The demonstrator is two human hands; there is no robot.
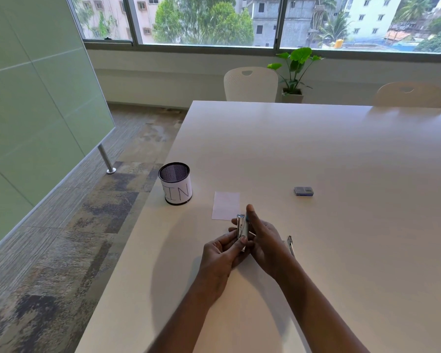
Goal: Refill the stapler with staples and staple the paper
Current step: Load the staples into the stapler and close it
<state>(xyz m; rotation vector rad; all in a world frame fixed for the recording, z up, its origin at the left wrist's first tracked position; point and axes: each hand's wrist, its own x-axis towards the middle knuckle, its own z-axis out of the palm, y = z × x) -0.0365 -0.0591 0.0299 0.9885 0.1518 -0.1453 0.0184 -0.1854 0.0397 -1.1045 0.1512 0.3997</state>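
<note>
So both hands are up off the table (316,154) working the stapler (242,226) together. The left hand (220,253) is wrapped around its lower end from underneath, thumb pressed on the side, and the right hand (261,238) is closed over it from the other side with the fingers pointing away from the body. The stapler sits nearly upright between them, metal part facing left; can't tell if it's cracked open or not, too small and blurry.

Just right of the right hand a pen (290,244) lies on the table, partly hidden behind the wrist. Right past the fingertips is a small sheet of white paper (225,205), flat, not touching the stapler. Further out to the left of the grip stands a mesh cup (175,183) with a label wrapped around it, near the table edge. Out to the right, well apart from the hands, is a little staple box (303,191).
</note>
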